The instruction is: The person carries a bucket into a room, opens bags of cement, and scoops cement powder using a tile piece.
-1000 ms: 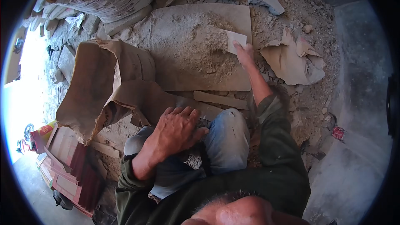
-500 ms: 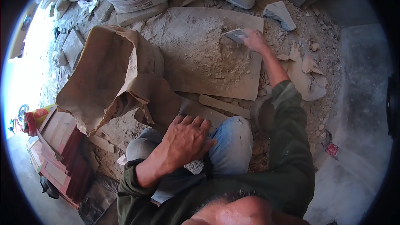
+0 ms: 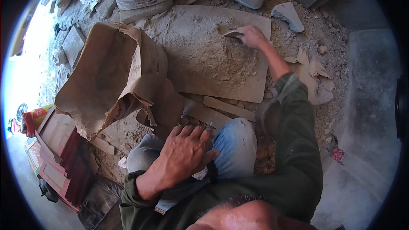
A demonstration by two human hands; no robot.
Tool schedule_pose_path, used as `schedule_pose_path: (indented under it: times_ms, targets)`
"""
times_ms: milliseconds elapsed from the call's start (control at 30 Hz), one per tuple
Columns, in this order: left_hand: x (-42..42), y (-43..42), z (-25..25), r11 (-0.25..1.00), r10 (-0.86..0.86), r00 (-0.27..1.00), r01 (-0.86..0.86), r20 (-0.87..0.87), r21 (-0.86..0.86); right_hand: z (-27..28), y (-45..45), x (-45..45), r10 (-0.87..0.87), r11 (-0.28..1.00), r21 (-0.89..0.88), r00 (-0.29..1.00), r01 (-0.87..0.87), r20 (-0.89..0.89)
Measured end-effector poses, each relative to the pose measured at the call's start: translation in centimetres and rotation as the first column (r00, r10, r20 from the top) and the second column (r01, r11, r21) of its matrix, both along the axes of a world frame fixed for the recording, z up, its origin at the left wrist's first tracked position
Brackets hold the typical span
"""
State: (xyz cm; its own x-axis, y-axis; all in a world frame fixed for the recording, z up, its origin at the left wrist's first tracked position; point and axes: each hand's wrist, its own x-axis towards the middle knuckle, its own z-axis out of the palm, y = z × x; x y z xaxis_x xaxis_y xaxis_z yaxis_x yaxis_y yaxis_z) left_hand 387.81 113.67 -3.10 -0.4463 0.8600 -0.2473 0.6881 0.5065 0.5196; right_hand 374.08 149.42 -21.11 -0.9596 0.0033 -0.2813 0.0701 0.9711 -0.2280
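Over the powder heap [image 3: 204,53], my right hand [image 3: 256,38], the nearer, pinches the flat piece [image 3: 231,34], long edge pointing left; my left hand [image 3: 181,155] lies near the knee [image 3: 237,142], fingers slightly spread.

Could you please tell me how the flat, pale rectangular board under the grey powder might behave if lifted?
The flat, pale rectangular board is probably stiff, since its exposed edges run fairly straight. It would likely feel heavy with that broad heap of grey powder on it, and tilting could send the loose lumps sliding off.
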Motion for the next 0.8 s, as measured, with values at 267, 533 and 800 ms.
schedule_pose_path:
  times_ms: [267, 533, 800]
  targets:
    - [-0.1, -1.4, 0.6, 0.995, 0.063, 0.996, -0.058, 0.061, -0.086, -7.3, 14.4, 7.2, -0.705, 0.598, -0.536, 0.709, 0.596, 0.001]
    - [-0.3, -1.0, 0.1, 0.997, 0.037, 0.998, -0.033, 0.051, -0.075, -17.3, 8.3, 8.5, -0.762, -0.165, -0.743, 0.395, 0.648, 0.513]
    - [-0.6, 0.1, -0.3, 0.999, -0.026, 0.999, 0.026, 0.021, -0.036, -8.8, 4.8, 7.1, -0.781, 0.174, -0.857, 0.597, 0.486, 0.18]
